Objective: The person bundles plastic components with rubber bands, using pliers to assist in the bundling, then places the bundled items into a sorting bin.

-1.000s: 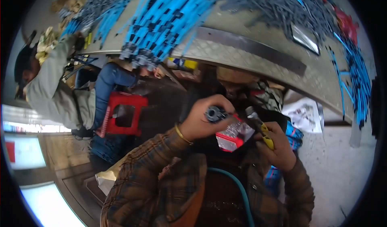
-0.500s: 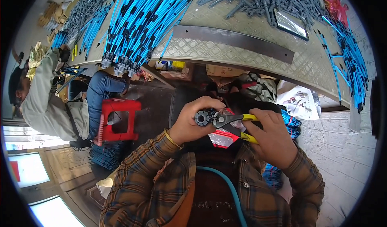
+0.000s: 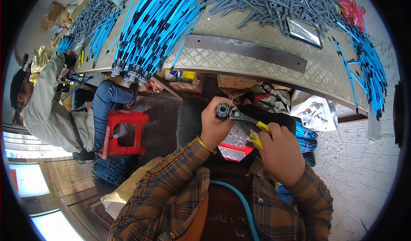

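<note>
Closed around a dark grey, round plastic part [image 3: 222,111] is my left hand [image 3: 212,127]; the part's notched end, with a hole in its middle, faces up. My right hand [image 3: 281,153] grips yellow-handled pliers [image 3: 245,118], their handles spread apart. The head of the pliers lies right against the right side of the plastic part. A thin strand rises beside my left fingertips. Whether the jaws bite on anything is too small to tell.
Ahead stretches a table [image 3: 252,63] bearing blue rods [image 3: 158,31], grey plastic parts [image 3: 265,3], a metal strip [image 3: 244,48] and a shiny rectangular object [image 3: 304,31]. A co-worker [image 3: 55,108] sits at left near a red stool [image 3: 139,134]. A white wall [image 3: 351,168] stands at right.
My left hand has moved right and slightly up with the plastic part. My right hand has shifted a little down and left, and the pliers now slope more steeply. The view has shifted slightly.
</note>
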`<state>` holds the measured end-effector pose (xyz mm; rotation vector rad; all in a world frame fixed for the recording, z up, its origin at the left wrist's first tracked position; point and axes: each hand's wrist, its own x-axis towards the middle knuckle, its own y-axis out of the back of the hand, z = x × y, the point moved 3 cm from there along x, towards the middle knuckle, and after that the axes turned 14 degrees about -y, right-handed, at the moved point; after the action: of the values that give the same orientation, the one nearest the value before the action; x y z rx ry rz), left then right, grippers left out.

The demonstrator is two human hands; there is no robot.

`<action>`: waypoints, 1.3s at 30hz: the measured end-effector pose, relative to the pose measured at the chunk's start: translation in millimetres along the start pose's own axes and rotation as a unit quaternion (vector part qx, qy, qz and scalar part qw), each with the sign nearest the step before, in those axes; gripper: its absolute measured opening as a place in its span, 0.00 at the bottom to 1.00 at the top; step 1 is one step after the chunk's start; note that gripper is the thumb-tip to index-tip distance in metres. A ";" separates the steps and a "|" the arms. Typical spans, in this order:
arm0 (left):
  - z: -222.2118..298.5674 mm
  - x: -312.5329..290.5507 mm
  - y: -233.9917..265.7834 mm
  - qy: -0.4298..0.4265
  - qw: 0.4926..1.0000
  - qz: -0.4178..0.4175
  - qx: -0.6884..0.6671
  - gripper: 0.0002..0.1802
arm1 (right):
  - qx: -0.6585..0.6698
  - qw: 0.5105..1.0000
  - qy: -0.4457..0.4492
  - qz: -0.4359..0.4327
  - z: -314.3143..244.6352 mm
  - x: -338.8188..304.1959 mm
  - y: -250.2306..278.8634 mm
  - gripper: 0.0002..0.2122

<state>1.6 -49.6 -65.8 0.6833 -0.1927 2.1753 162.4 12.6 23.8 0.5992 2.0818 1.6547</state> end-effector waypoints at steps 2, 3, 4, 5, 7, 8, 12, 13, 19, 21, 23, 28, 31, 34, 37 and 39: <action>-7.6 0.5 -6.9 0.012 0.999 0.042 -0.005 0.15 | -0.018 1.000 -0.012 0.015 -0.3 1.7 -1.9 0.09; -9.2 1.6 -9.7 0.010 0.998 0.054 0.025 0.15 | -0.028 0.999 -0.027 0.000 1.0 2.9 -3.5 0.10; -10.6 2.4 -11.3 0.009 0.996 0.066 0.056 0.14 | -0.037 0.998 -0.041 -0.016 2.4 4.6 -4.7 0.11; -11.4 2.3 -11.3 0.008 0.993 0.079 0.088 0.13 | -0.046 0.997 -0.055 -0.031 3.8 6.5 -5.5 0.12; -12.0 0.9 -10.9 0.026 0.997 0.053 0.046 0.13 | -0.017 0.999 -0.034 -0.029 13.0 8.4 -3.8 0.12; -12.0 0.0 -10.6 0.046 0.999 0.028 0.004 0.13 | 0.013 0.999 -0.012 -0.029 21.1 8.6 -2.7 0.11; 16.6 4.6 -0.7 0.098 0.980 -0.126 -0.120 0.13 | 0.215 0.963 0.050 -0.153 64.0 12.0 -8.4 0.11; 21.9 4.0 -1.0 0.112 0.962 -0.189 -0.160 0.13 | 0.300 0.928 0.070 -0.211 68.4 10.4 -12.3 0.11; 19.2 7.4 4.5 0.138 0.943 -0.234 -0.192 0.14 | 0.404 0.862 0.060 -0.300 66.6 12.2 -21.8 0.12; 16.2 9.6 3.7 0.135 0.939 -0.270 -0.166 0.15 | 0.413 0.861 0.073 -0.288 68.7 15.0 -24.6 0.12; 12.7 9.8 3.6 0.132 0.936 -0.279 -0.168 0.15 | 0.415 0.858 0.071 -0.296 68.4 17.6 -24.4 0.12; 15.7 16.4 8.8 0.125 0.929 -0.297 -0.180 0.15 | 0.392 0.864 0.099 -0.301 66.1 25.5 -20.3 0.11; 18.6 11.4 8.9 0.130 0.916 -0.329 -0.191 0.15 | 0.342 0.893 0.139 -0.257 70.9 12.8 -28.9 0.11; 10.0 -5.7 5.8 0.168 0.893 -0.362 -0.210 0.16 | 0.354 0.874 0.074 -0.323 70.2 3.6 -39.8 0.12; 8.9 14.0 11.5 0.075 0.918 -0.335 -0.199 0.15 | 0.361 0.866 0.052 -0.343 60.8 12.4 -26.3 0.13; 14.8 16.6 15.5 0.004 0.938 -0.286 -0.195 0.14 | 0.361 0.857 0.006 -0.368 51.7 5.2 -26.0 0.13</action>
<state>-12.6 -53.6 -43.1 0.4306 -0.3593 1.5201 185.4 51.6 -12.7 -0.0512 2.4666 0.4330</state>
